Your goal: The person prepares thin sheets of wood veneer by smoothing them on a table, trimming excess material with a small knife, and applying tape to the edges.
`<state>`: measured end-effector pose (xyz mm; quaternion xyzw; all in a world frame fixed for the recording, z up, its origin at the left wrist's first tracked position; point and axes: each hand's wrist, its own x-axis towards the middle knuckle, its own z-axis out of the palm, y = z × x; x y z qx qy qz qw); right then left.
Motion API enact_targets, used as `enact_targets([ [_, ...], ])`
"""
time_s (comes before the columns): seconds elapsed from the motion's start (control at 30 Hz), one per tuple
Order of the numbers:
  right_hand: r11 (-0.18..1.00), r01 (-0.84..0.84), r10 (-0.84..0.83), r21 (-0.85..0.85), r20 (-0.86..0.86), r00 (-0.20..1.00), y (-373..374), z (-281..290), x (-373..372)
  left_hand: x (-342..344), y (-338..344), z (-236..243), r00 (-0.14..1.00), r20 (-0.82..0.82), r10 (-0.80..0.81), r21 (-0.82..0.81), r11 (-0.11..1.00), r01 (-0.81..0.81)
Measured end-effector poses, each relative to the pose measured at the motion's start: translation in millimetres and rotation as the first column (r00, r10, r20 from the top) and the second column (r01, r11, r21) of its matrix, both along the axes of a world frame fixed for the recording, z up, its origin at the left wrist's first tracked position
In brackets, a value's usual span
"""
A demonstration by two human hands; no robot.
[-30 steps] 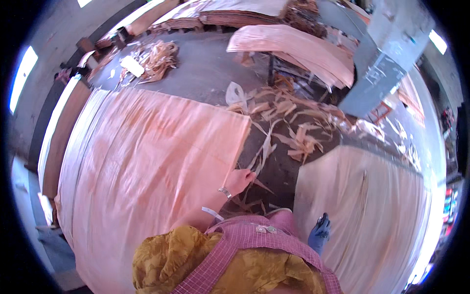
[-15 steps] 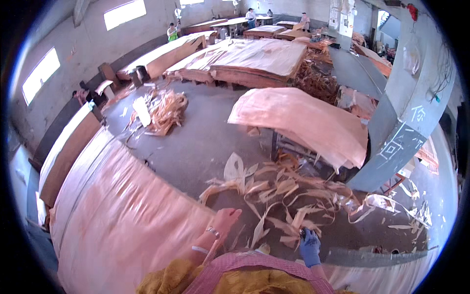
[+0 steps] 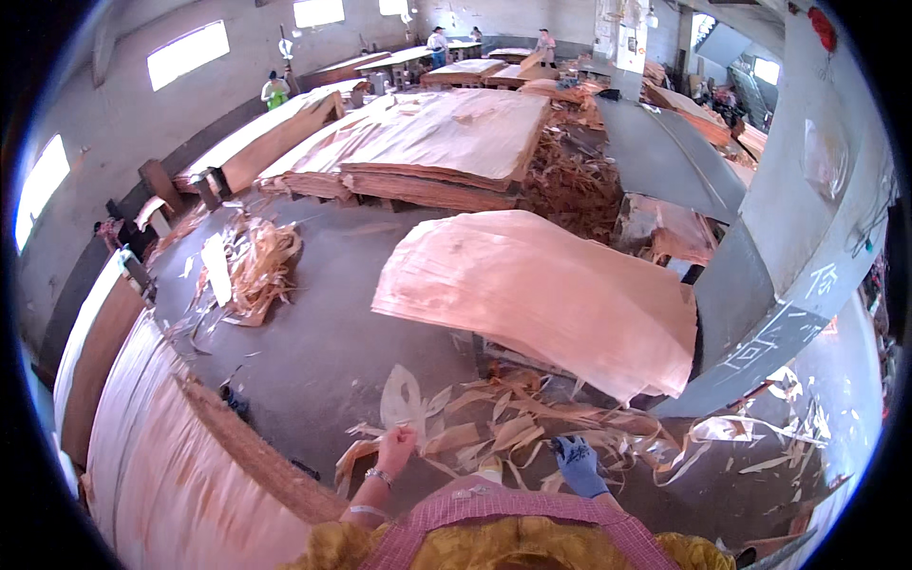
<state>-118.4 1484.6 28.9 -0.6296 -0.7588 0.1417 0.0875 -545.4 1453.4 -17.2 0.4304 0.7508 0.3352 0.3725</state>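
My left hand (image 3: pixel 396 450) is bare, with a bracelet at the wrist. Its fingers are curled in, and nothing shows in them. Lower right of it, my right hand (image 3: pixel 578 465) wears a blue glove with dark patches on the fingers. Those fingers are bent, and what they hold, if anything, is hidden. Both hands hang in front of my pink checked apron (image 3: pixel 503 503), above loose veneer strips (image 3: pixel 513 432) on the floor. Ahead, a draped pile of pinkish veneer sheets (image 3: pixel 541 290) lies on a low stand, apart from both hands.
A tall veneer stack (image 3: pixel 180 446) stands close on my left. Scrap strips (image 3: pixel 256 261) lie heaped on the grey floor (image 3: pixel 332 266). Farther off are wide veneer stacks (image 3: pixel 427 142) and a grey table (image 3: pixel 655 152). A pillar (image 3: pixel 760 275) rises at right. Several people are at the back.
My view has shifted, and the draped pile is nearer. The near left stack has slid lower left. My left hand is now off that stack's edge, over the floor strips.
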Motion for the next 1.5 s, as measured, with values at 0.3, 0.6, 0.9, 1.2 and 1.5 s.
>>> enact_targets([
  [0.3,0.978,0.189,-0.194,-0.093,-0.042,0.98,162.1,-9.0,60.1,41.7,230.1,46.5,0.979,0.024,-0.204,0.095,0.975,0.201],
  [0.6,0.946,-0.139,0.167,-0.294,0.072,0.983,365.0,-8.6,61.4,61.2,294.2,46.7,0.987,0.114,0.113,0.023,0.993,-0.116],
  [0.9,0.946,-0.178,0.211,-0.272,0.096,0.973,488.9,-6.8,88.0,94.8,352.8,58.6,0.975,0.112,0.19,-0.025,0.982,-0.188],
  [1.2,0.927,-0.045,0.112,-0.372,0.16,0.981,531.4,-55.3,97.9,82.5,401.8,67.7,0.991,0.053,0.126,-0.018,0.992,-0.125],
  [1.5,0.904,0.087,0.032,-0.42,0.268,0.963,552.9,-139.9,95.3,65.2,393.3,88.7,0.993,-0.007,0.119,-0.096,0.988,-0.119],
])
